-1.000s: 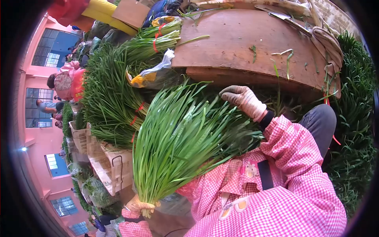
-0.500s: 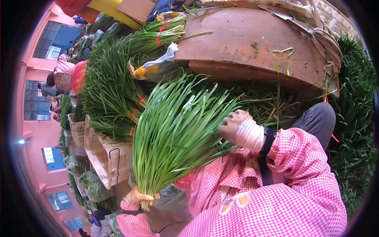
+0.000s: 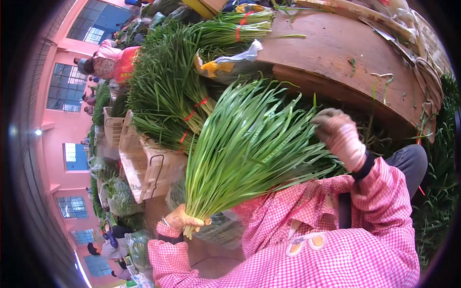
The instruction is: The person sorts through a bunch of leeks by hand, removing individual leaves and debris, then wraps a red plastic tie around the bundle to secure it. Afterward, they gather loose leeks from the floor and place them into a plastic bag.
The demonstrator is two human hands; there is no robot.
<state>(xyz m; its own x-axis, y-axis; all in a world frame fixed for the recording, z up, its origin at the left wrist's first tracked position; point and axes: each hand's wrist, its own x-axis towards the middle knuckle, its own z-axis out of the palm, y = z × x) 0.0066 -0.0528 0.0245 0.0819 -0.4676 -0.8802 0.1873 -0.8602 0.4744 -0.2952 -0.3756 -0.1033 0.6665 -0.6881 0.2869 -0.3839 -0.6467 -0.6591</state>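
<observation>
The person wore a pink-and-white gingham smock (image 3: 365, 249) with long, loose sleeves that reached the wrists. A small cartoon patch (image 3: 303, 242) in white and orange sat on the cloth, and a dark strap (image 3: 344, 211) ran across the checks just above it. The left hand (image 3: 178, 220) and the right hand (image 3: 342, 137) were both in pale work gloves. A black cuff (image 3: 365, 165) showed at the right wrist. The trousers (image 3: 408, 158) were grey.

We are counting one wooden board (image 3: 336, 53), one bunch of chives (image 3: 249, 144) below it, two hands, left hand (image 3: 180, 221) and right hand (image 3: 342, 138), one plastic bag (image 3: 230, 60) at the board's edge, two crates (image 3: 144, 165) beside the board.
</observation>
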